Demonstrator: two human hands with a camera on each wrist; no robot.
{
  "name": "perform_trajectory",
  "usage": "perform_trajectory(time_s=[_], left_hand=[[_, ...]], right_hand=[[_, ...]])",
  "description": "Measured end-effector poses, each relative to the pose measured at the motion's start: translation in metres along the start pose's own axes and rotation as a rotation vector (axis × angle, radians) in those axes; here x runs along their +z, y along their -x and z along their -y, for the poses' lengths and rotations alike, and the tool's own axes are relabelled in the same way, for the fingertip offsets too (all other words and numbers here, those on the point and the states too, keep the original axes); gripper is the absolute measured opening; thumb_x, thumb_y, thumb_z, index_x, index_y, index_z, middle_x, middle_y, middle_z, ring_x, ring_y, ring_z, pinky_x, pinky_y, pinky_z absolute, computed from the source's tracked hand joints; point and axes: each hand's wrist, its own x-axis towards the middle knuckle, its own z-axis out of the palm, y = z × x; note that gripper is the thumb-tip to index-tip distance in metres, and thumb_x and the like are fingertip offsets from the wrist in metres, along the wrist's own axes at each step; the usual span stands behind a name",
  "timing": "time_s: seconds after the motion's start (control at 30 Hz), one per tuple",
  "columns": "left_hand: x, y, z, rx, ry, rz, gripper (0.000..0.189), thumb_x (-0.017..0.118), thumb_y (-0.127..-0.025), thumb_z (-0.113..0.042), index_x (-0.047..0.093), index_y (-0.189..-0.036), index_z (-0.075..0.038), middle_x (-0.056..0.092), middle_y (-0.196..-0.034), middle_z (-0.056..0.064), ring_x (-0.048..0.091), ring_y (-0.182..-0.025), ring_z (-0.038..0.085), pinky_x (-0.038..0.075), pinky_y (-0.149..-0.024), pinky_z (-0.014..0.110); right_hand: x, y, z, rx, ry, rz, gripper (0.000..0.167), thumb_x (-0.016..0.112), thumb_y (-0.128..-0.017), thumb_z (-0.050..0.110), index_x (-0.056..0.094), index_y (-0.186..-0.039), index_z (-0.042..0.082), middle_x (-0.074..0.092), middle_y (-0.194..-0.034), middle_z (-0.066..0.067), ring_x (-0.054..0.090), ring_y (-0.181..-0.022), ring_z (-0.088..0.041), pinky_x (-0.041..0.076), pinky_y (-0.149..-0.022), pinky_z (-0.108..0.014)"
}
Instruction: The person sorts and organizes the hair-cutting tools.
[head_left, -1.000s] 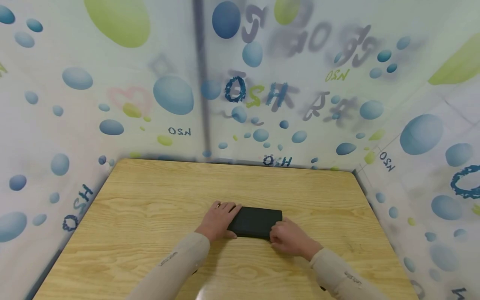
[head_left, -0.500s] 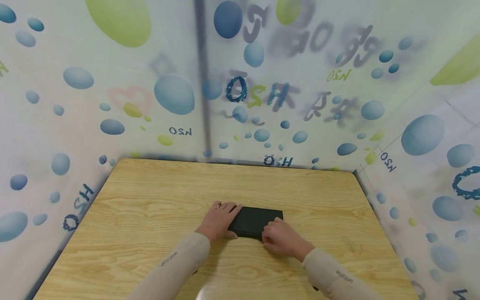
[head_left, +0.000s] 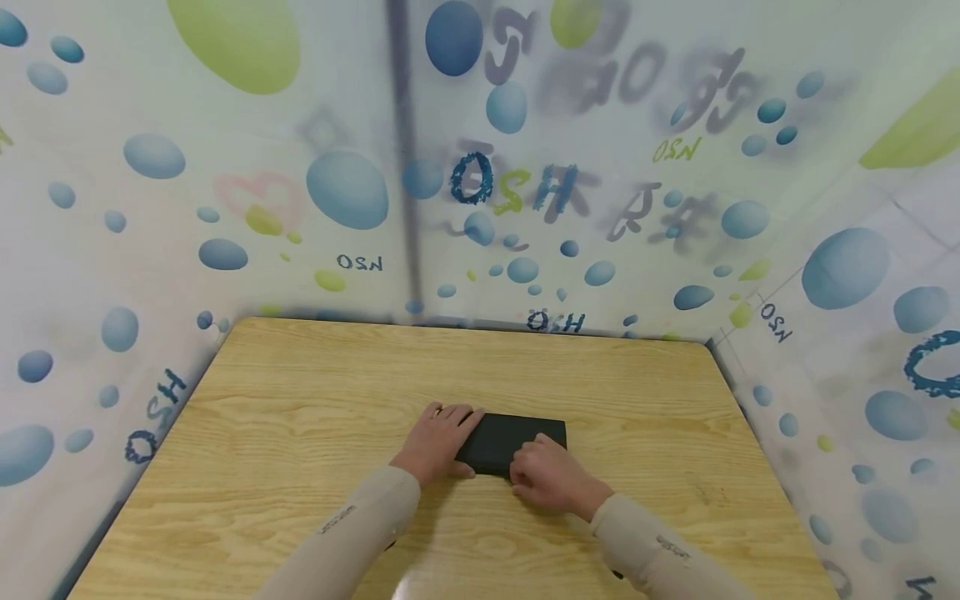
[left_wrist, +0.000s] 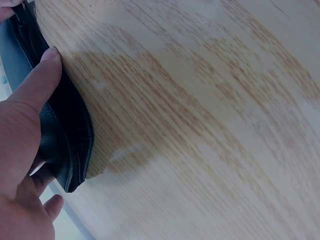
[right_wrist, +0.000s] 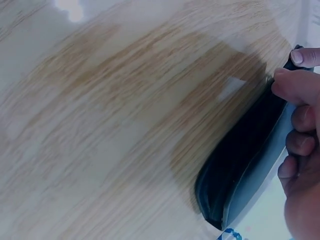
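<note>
A flat black zip wallet lies on the table in the head view. My left hand holds its left end, fingers over the top and thumb on the near edge. In the left wrist view that thumb presses on the wallet's zip side, where zipper teeth show near the corner. At the near edge, right of the middle, my right hand has curled fingers. The right wrist view has its thumb and forefinger pinching at the zip edge; the zipper pull itself is mostly hidden.
The wallet lies on a wood-grain table. Walls printed with blue and green drops stand close behind and at both sides. Light glares on the table's near part.
My right hand has slid left along the wallet's near edge, away from its right corner, fingers still pinched. The left hand and the wallet have stayed in place.
</note>
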Motion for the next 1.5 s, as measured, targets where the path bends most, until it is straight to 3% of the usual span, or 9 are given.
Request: perform_trajectory(time_s=[0.37,0.8,1.1,1.3,1.4,1.5], left_hand=[[0.003,0.0,-0.001,0.008,0.004,-0.042,0.096,0.07,-0.074,-0.067,0.035,-0.151,-0.021,0.046,-0.146,0.001,0.046,-0.133,0.02,0.034,-0.113,0.045],[0.001,-0.004,-0.004,0.009,0.027,-0.023,0.096,0.071,-0.075,-0.064,0.034,-0.152,-0.02,0.045,-0.148,0.001,0.044,-0.135,0.02,0.032,-0.114,0.046],[0.0,-0.006,-0.003,-0.003,0.05,0.004,0.097,0.073,-0.075,-0.063,0.033,-0.152,-0.02,0.042,-0.152,0.0,0.041,-0.139,0.02,0.031,-0.115,0.047],[-0.002,-0.005,-0.003,0.001,0.067,-0.01,0.096,0.075,-0.075,-0.06,0.036,-0.151,-0.018,0.043,-0.152,0.001,0.042,-0.138,0.021,0.032,-0.115,0.047],[-0.002,-0.003,-0.003,0.011,0.075,-0.025,0.095,0.076,-0.074,-0.059,0.037,-0.15,-0.017,0.044,-0.151,0.003,0.042,-0.138,0.022,0.033,-0.114,0.046],[-0.004,0.001,-0.003,0.031,0.083,-0.035,0.093,0.075,-0.074,-0.06,0.04,-0.149,-0.018,0.043,-0.152,0.004,0.041,-0.139,0.023,0.033,-0.114,0.045]], right_hand=[[0.004,-0.012,0.01,-0.008,0.013,-0.014,0.021,0.073,-0.086,0.032,0.063,-0.069,0.024,0.05,-0.064,0.015,0.042,-0.063,-0.002,0.028,-0.065,-0.022],[0.003,-0.01,0.02,0.037,0.076,-0.075,0.025,0.074,-0.084,0.034,0.061,-0.066,0.023,0.047,-0.063,0.013,0.038,-0.062,-0.006,0.026,-0.064,-0.023],[0.003,-0.005,0.024,0.058,0.119,-0.095,0.019,0.073,-0.085,0.037,0.068,-0.072,0.024,0.056,-0.069,0.011,0.042,-0.067,-0.009,0.03,-0.066,-0.025],[-0.007,0.003,0.014,-0.004,0.097,-0.149,0.011,0.071,-0.087,0.03,0.071,-0.077,0.026,0.056,-0.071,0.013,0.04,-0.066,-0.007,0.031,-0.066,-0.023],[-0.016,0.008,0.002,0.034,0.095,-0.214,0.01,0.073,-0.086,0.031,0.069,-0.079,0.026,0.058,-0.075,0.012,0.047,-0.07,-0.008,0.039,-0.071,-0.027],[-0.022,0.013,-0.014,0.106,0.086,-0.234,0.015,0.074,-0.085,0.035,0.069,-0.094,0.024,0.065,-0.09,0.008,0.057,-0.085,-0.012,0.047,-0.082,-0.034]])
